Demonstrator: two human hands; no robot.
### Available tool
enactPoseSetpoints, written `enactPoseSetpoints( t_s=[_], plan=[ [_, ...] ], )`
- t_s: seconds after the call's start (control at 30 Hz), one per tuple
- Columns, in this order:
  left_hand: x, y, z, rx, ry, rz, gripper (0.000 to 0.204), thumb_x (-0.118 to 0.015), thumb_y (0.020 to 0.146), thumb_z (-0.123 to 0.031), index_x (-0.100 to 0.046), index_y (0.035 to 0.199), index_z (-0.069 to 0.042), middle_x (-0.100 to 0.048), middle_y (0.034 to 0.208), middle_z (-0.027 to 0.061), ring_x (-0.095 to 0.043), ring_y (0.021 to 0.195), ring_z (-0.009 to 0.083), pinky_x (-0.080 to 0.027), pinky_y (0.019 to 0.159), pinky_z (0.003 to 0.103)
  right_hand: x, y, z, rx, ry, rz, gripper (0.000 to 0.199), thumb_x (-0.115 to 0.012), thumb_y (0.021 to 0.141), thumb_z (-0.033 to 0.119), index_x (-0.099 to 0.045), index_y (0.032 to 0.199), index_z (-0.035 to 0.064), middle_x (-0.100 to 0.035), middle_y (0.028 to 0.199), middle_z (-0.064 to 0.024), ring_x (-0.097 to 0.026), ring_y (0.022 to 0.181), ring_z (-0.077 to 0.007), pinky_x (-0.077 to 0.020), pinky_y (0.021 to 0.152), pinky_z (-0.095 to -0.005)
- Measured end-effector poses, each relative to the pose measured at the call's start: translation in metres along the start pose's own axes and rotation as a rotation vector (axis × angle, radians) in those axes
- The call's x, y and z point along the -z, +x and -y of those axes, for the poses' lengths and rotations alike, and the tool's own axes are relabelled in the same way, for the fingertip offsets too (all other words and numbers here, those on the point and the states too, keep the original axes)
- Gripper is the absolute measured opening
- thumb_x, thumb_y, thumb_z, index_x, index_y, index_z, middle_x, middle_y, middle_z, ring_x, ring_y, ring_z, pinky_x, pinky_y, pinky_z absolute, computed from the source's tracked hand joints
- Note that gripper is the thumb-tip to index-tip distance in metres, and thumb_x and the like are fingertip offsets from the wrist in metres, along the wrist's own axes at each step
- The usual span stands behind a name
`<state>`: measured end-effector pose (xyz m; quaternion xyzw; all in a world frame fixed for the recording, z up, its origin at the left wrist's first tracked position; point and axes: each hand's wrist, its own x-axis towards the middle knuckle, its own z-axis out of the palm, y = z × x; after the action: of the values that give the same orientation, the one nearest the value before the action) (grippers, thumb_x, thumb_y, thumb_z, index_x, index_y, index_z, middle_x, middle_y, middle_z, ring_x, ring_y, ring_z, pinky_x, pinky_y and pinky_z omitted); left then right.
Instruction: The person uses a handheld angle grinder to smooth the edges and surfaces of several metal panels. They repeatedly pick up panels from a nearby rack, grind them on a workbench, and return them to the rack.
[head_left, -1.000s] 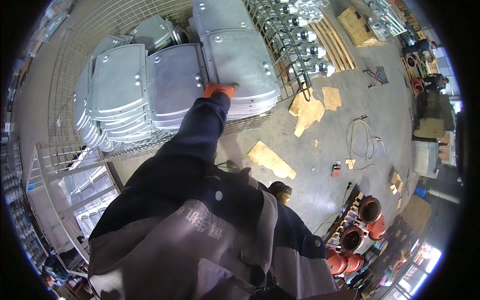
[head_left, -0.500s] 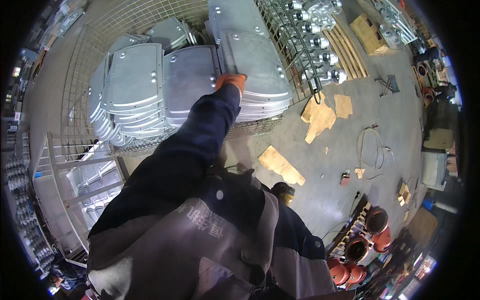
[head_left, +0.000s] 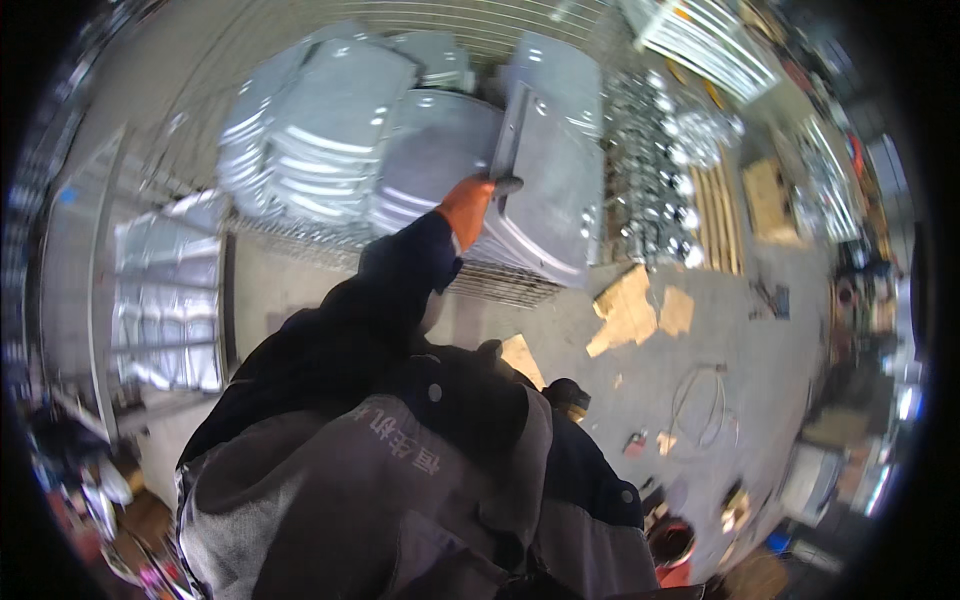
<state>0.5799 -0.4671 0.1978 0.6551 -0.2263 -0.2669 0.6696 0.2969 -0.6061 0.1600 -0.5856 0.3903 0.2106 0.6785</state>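
My left hand (head_left: 468,212), in an orange glove with dark fingertips, is closed on the left edge of a grey metal plate (head_left: 550,185). The plate is tilted, its left edge raised and its right side low over the stack. Further stacked plates (head_left: 335,100) with curved lower edges lie to the left, and a darker plate (head_left: 440,135) is just beside my hand. My right hand is not to be seen. Near the end of my right sleeve (head_left: 590,450) shows a small black-and-yellow thing (head_left: 568,398) that I cannot make out.
The plates sit in a wire mesh cage (head_left: 500,285). Right of it are shiny metal parts (head_left: 650,170) and a wooden pallet (head_left: 715,215). Torn cardboard (head_left: 628,310) and a looped hose (head_left: 700,400) lie on the floor. A metal frame rack (head_left: 105,270) stands at left.
My left hand has taken hold of the right-hand plate and raised its left edge. The view has turned, so the cage now appears higher and further right.
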Motion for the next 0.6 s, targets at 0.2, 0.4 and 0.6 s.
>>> enactPoseSetpoints(
  t_s=[0.2,0.4,0.6],
  plan=[
    [0.049,-0.189,-0.056,0.128,-0.659,-0.371,0.034,-0.069,0.082,-0.011,-0.061,0.113,0.001,-0.065,0.101,0.008,-0.062,0.088,0.0142,-0.049,0.078,0.026,-0.003,0.01,0.013,0.005,-0.256,0.204,0.018,-0.068,0.076,0.015,-0.062,0.089,0.005,-0.061,0.069,-0.0071,-0.061,0.063,-0.0197,-0.0483,0.055,-0.0301],
    [0.06,-0.369,-0.022,0.172,-0.426,-1.019,0.032,-0.073,0.082,-0.021,-0.065,0.104,0.0,-0.065,0.087,0.0043,-0.06,0.075,0.0118,-0.048,0.067,0.026,-0.053,0.027,0.035,0.004,-0.549,0.426,0.018,-0.068,0.076,0.015,-0.062,0.089,0.0054,-0.061,0.07,-0.0068,-0.061,0.063,-0.0195,-0.048,0.055,-0.0299],
    [0.047,-0.521,0.117,0.084,-0.304,-1.695,0.036,-0.068,0.073,-0.01,-0.062,0.108,-0.007,-0.066,0.092,0.0088,-0.059,0.088,0.0283,-0.049,0.076,0.035,-0.108,0.031,0.044,0.015,-0.783,0.587,0.018,-0.069,0.076,0.016,-0.062,0.089,0.0059,-0.061,0.07,-0.0064,-0.061,0.063,-0.0193,-0.0477,0.055,-0.0298]
  ],
)
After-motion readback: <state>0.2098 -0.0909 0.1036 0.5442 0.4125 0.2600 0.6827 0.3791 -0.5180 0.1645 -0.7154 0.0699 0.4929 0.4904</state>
